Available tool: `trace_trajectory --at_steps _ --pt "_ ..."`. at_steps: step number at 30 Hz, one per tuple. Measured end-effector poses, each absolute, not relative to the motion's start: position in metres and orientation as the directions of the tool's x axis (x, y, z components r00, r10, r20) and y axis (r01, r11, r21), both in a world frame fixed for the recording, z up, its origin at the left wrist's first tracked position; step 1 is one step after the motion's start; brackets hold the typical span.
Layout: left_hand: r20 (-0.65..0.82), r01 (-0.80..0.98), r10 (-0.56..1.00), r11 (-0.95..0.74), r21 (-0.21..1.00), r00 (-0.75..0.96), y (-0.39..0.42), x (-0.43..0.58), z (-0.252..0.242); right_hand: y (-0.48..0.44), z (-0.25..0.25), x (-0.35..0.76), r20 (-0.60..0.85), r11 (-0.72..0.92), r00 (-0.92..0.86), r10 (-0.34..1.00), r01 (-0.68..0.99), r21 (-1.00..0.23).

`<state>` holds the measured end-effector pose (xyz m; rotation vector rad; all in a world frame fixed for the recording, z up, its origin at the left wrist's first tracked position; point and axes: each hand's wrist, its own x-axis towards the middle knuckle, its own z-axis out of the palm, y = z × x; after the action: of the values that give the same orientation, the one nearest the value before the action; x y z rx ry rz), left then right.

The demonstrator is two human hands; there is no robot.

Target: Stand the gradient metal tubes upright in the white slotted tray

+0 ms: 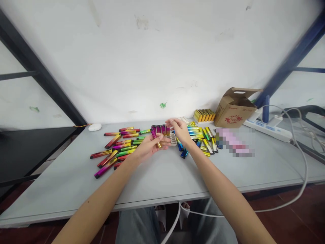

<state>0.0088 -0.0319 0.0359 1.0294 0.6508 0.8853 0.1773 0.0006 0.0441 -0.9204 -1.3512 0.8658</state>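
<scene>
My left hand (149, 145) is closed around a purple-to-gold lighter (155, 137), tilted with its dark end up and to the left. My right hand (179, 130) hovers just beyond it, fingers curved and apart, with nothing visible in them. Under its fingertips, several purple-and-gold lighters (158, 129) stand upright in a row. They are at a pale tray with round holes (173, 139), partly covered by my hands.
Loose red, green and purple lighters (122, 149) lie left; blue, yellow and silver ones (198, 137) lie right. Behind stand a filled tray of yellow lighters (203, 115) and an open cardboard box (235, 110). A power strip (271, 130), white cable (306, 162) and white case (94, 127) are on the table.
</scene>
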Motion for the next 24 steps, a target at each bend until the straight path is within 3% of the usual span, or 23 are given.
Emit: trace_trajectory --at_steps 6,16,20,24 --pt "-0.054 -0.077 0.928 0.088 0.993 0.368 -0.029 0.008 0.029 -0.008 0.048 0.172 0.461 0.478 -0.147 0.875 0.109 -0.872" --pt "-0.035 0.069 0.928 0.01 0.998 0.371 -0.03 0.011 0.028 -0.02 0.05 0.165 0.388 0.448 -0.289 0.875 0.181 -0.875" --pt "-0.088 -0.002 0.889 0.1 0.995 0.45 -0.032 0.011 0.032 -0.015 0.049 0.168 0.363 0.387 -0.235 0.902 0.067 -0.919" --pt "-0.082 -0.099 0.905 0.136 0.986 0.418 -0.034 0.011 0.039 -0.004 0.051 0.18 0.375 0.373 -0.009 0.927 -0.071 -0.925"
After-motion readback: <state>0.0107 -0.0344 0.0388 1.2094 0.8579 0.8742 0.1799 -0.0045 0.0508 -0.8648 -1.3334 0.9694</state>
